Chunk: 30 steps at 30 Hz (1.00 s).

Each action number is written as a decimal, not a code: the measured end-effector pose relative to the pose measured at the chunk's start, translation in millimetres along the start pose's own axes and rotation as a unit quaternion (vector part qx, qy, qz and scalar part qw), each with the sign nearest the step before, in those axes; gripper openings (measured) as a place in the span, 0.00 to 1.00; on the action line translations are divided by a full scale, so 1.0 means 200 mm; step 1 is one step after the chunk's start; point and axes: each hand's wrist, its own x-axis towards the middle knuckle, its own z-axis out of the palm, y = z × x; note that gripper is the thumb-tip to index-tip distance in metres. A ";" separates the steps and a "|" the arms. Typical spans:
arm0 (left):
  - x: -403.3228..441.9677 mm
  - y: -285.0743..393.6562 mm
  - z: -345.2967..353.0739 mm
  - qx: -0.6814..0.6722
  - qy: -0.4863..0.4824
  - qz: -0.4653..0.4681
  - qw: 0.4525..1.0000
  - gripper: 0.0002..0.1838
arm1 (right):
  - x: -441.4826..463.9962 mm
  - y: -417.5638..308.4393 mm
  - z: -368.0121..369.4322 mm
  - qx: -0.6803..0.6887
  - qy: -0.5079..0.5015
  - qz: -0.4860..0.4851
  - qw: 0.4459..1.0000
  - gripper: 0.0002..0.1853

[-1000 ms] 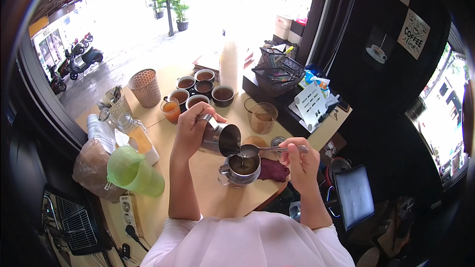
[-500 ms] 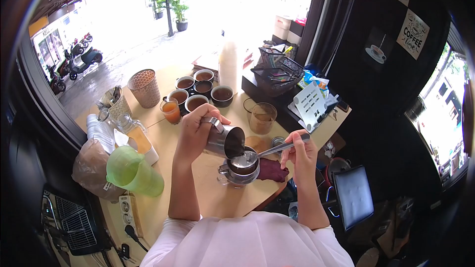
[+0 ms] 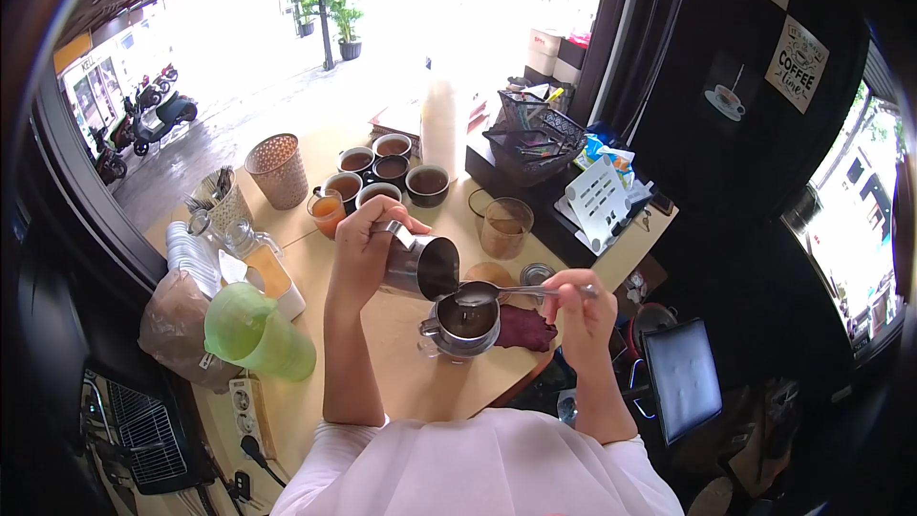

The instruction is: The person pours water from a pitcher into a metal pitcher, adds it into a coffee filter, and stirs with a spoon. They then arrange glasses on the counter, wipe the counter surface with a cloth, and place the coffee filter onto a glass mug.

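My left hand point(image 3: 360, 247) is closed round the handle of a steel pitcher point(image 3: 405, 266), tilted with its mouth to the right. Between the thumb and fingers of my right hand point(image 3: 583, 313) is a metal spoon point(image 3: 516, 290), nearly level. Its bowl sits just beside the pitcher's lip, above a steel cup point(image 3: 489, 330) with dark liquid inside. That cup stands over a clear glass point(image 3: 441, 351), mostly hidden beneath it. A dark red cloth point(image 3: 527, 329) lies to the right of the cup.
Several dark cups point(image 3: 427, 186) of brown liquid stand beyond my hands, beside a glass of orange drink point(image 3: 327, 214). A glass jug point(image 3: 506, 227) is at the right. Left are a green pitcher point(image 3: 260, 334), a power strip point(image 3: 250, 411) and a woven holder point(image 3: 277, 172).
The spoon's bowl has risen slightly within the steel cup's mouth while its handle has dropped to nearly level. My right hand has lowered a little, and the pitcher has shifted slightly left.
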 end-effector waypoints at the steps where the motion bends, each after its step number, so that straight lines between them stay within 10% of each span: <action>1: 0.00 0.00 0.00 0.000 0.002 -0.003 1.000 0.11 | 0.00 -0.02 0.01 -0.048 -0.025 -0.034 0.998 0.05; 30: 0.00 0.00 -0.01 -0.009 -0.020 0.003 1.000 0.13 | 0.06 -0.08 0.03 -0.118 -0.143 -0.086 0.979 0.04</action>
